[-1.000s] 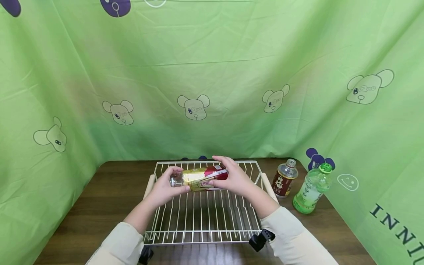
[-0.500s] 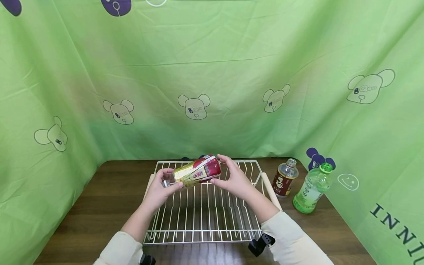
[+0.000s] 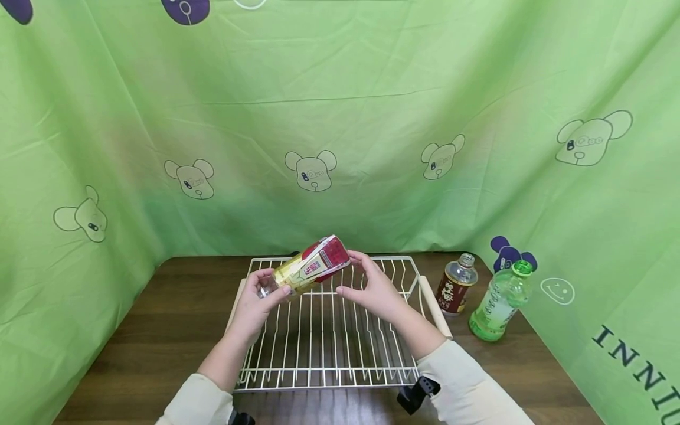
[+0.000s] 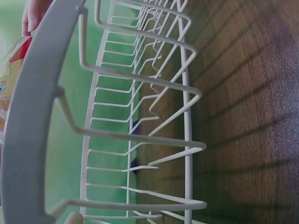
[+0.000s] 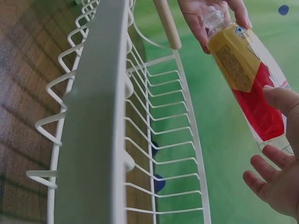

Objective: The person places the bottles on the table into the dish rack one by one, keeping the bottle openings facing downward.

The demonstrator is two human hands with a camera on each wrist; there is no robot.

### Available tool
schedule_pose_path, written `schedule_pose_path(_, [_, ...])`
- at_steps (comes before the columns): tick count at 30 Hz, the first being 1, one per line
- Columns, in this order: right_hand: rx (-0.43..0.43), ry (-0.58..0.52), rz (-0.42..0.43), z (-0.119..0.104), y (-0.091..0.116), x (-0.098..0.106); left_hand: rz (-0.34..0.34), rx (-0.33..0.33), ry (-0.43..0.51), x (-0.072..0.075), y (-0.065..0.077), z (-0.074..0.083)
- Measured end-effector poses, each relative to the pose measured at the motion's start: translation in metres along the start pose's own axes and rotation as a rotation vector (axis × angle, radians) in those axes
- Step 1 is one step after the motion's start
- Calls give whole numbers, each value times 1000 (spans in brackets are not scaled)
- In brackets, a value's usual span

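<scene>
Here on the surface (image 3: pixel 133 330), your white rack (image 3: pixel 324 370); above the rack, your red-and-yellow bottle (image 3: pixel 310 265), tilted neck-down. Your left hand (image 3: pixel 252 307) grips its neck; your right hand (image 3: pixel 374 292), spread loosely, sits by its base, contact unclear. Looks like positioning; next probably wants a steady left grip.

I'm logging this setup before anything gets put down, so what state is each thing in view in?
Held bottle, slanted in mid-air, cap unclear
Left hand, gripping the held bottle's neck end
Right hand, thumb and fingers apart by the held bottle's base, contact unclear
Brown bottle, standing, uncapped
Green bottle, standing, cap unclear
Rack, standing on the table
Curtain, hanging, creased
</scene>
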State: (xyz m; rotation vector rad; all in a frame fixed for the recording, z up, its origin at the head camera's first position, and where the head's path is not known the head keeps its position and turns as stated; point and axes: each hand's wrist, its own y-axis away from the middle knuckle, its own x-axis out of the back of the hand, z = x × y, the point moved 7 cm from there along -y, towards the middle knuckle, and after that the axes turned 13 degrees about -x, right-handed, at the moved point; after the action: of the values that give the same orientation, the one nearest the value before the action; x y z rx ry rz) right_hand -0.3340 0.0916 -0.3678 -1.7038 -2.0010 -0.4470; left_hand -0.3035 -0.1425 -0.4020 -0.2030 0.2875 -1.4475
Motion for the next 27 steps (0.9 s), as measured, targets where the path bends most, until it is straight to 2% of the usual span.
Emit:
schedule_pose_path(5, [-24,-66,-15,-1,-2,-2,6,30,11,-5,2,-2])
schedule_pose_path(10, [-28,-121,-6,-2,-5,-3,-14,54,-23,-9,5,-1])
schedule_pose_path(16, [-31,-201,9,-6,-6,-4,-59,63,-46,-17,9,-3])
schedule_pose_path(23, [-8,-248,3,-13,-6,-7,-153,71,-75,-28,14,-9])
schedule_pose_path(27, [-18,-268,7,-13,-7,-10,-174,67,-71,-33,16,-10])
